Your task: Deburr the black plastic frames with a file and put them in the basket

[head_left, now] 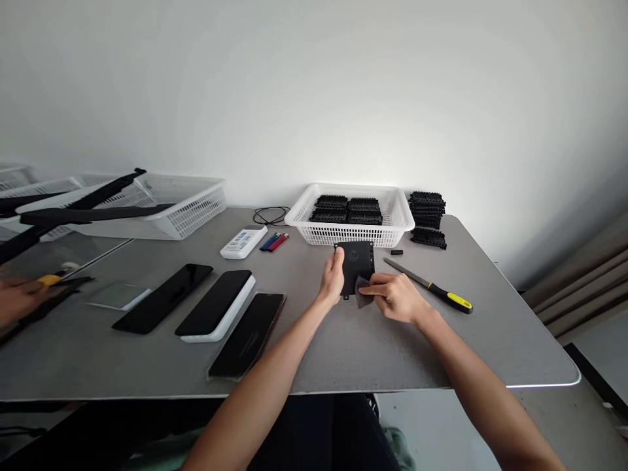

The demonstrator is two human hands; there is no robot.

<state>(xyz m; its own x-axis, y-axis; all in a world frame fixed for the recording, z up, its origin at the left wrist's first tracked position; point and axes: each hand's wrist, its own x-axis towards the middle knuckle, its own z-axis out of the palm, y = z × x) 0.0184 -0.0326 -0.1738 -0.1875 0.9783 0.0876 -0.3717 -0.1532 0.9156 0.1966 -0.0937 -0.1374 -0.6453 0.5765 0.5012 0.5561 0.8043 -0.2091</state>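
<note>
A flat black plastic part (354, 261) with small tabs along its edges is tilted up over the grey table. My left hand (334, 276) grips its left edge, thumb on the front face. My right hand (395, 296) pinches a small dark grey piece of cloth or sandpaper (362, 293) and presses it to the lower right corner of the part; which material it is I cannot tell. Right of my right hand lies a file (441, 293) with a black and yellow handle. A tiny black block (396, 252) sits behind it.
Behind my hands, a white basket (350, 234) holds several black parts; more are stacked (426, 212) beside it. Phones (248, 333), a power bank (244, 242) and lighters (275, 242) lie to the left. Another person's hand (22, 297) works at far left, near baskets (196, 203) with long black strips.
</note>
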